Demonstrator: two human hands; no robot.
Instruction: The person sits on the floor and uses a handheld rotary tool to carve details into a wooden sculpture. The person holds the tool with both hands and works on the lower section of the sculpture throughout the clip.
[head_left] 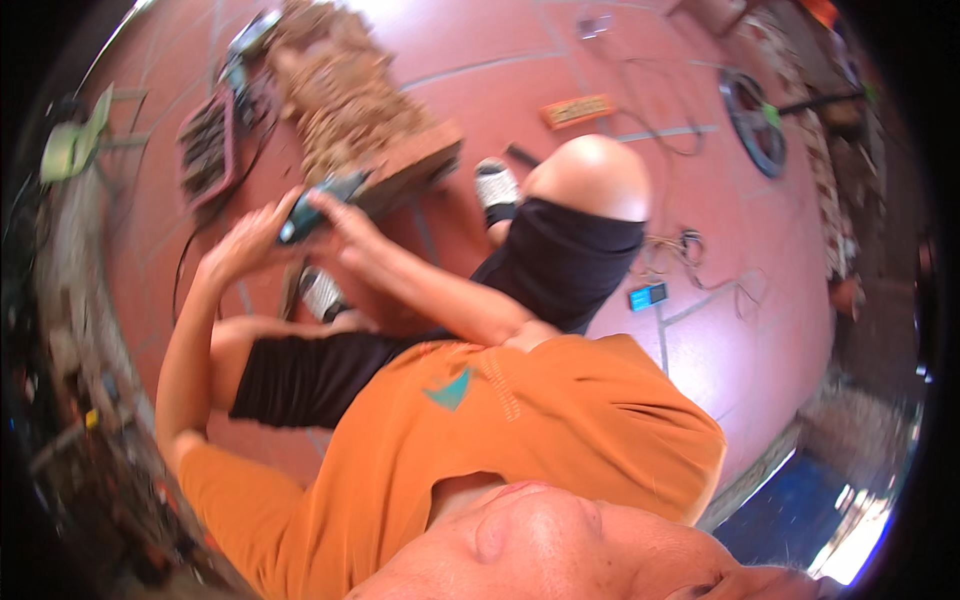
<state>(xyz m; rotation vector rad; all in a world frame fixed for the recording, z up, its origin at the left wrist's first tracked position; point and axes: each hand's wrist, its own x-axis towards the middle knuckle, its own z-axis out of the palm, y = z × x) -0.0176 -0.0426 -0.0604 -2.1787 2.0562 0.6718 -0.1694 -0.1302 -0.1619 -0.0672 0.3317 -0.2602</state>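
A teal hand-held power tool (pixel 318 205), shaped like a die grinder, is held between my two hands. My left hand (pixel 250 238) is closed at its rear end, partly blurred. My right hand (pixel 347 228) wraps around the body from the other side. The dark tip of the tool points at the near end of a long carved wooden block (pixel 345 105); whether it touches the wood I cannot tell. Deep brown relief covers the block's top, and its near end face is smooth.
Left of the block lies a pink basket (pixel 183 165) of dark slim tools, with another power tool (pixel 240 65) beyond it. A green chair (pixel 78 145) stands far left. On the tiled floor are an orange box (pixel 578 111), a blue device (pixel 648 296), cables (pixel 690 250) and a round ring-shaped thing (pixel 738 120).
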